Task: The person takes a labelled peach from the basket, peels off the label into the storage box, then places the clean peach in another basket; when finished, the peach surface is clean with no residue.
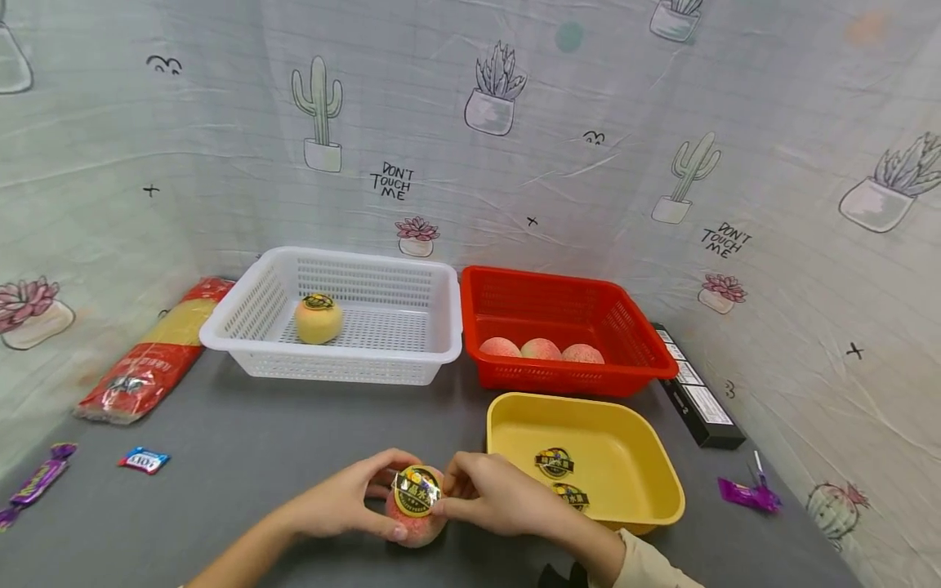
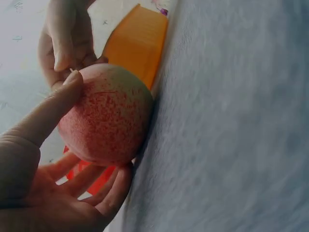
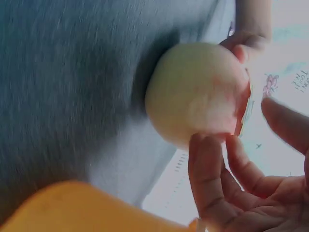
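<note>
At the table's [image 1: 243, 441] near edge, I see the peach [image 1: 416, 516] resting between both hands: my left hand [image 1: 345, 498] cups its left side, my right hand [image 1: 494, 495] pinches the sticker [image 1: 416, 491] on top, equally close.

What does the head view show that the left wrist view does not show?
Only the head view shows the round sticker on the peach, the white basket, the three peaches in the red basket, and two stickers in the yellow tray. Only the left wrist view shows the peach's speckled red underside. Both show the peach on the table, held by the left hand and the right hand.
</note>
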The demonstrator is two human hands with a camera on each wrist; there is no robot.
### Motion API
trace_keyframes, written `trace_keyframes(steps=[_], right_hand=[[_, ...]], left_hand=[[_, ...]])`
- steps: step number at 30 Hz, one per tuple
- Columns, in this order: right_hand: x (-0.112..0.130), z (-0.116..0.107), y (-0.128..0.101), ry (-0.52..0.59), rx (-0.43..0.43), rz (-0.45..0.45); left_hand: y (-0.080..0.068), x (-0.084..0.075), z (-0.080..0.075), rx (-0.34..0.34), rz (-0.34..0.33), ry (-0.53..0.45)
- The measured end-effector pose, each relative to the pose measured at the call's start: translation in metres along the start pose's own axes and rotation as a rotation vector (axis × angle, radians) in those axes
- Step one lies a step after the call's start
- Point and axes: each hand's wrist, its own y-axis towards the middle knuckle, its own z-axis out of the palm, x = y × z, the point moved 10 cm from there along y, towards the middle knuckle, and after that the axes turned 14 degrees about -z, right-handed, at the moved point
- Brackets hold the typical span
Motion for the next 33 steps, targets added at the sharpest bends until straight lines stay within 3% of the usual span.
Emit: trace_keyframes(steps=[9,21,28,33], right_hand=[[-0.005,0.007,-0.005,0.048,-0.119,0.049],[-0.003,0.005,-0.006,0.235,-0.205,0.075],[0.005,-0.02,-0.02,0.3,-0.286,0.053],[-0.01,-0.056,-0.05,0.16,-0.292,0.057]], left_hand=[[-0.003,0.004,-0.001,-0.116,0.014,-0.039],[-0.004,0.009,-0.006,-0.183,-0.003,-0.022],[-0.004,0.013,-0.007,-0.192,0.0,-0.006],[-0.003,0.015,-0.007,-0.197,-0.029,0.008]])
